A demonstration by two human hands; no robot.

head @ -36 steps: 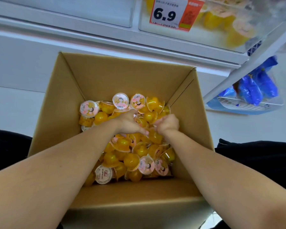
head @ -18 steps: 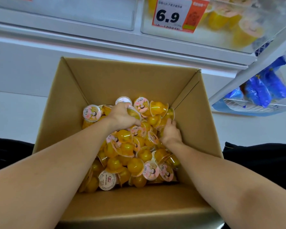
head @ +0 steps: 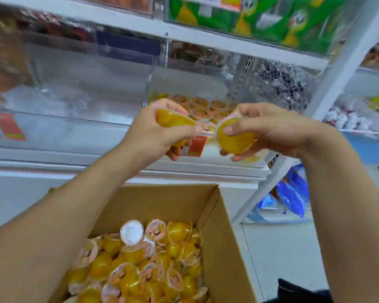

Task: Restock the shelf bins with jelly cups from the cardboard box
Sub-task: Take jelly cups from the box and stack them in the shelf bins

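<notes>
My left hand is raised in front of the shelf, closed around a yellow jelly cup. My right hand is beside it, gripping another yellow jelly cup with its bottom facing me. Both hands hover just in front of a clear shelf bin that holds several pink-lidded jelly cups. Below, the open cardboard box is filled with several loose yellow jelly cups.
A second clear bin stands to the left of the jelly bin. Green packets fill the shelf above. Blue packets lie in a low wire basket at the right. A white shelf upright slants on the right.
Both hands have lifted out of the box, each with a jelly cup, and risen to the shelf bin. The view has tilted upward to the shelves.
</notes>
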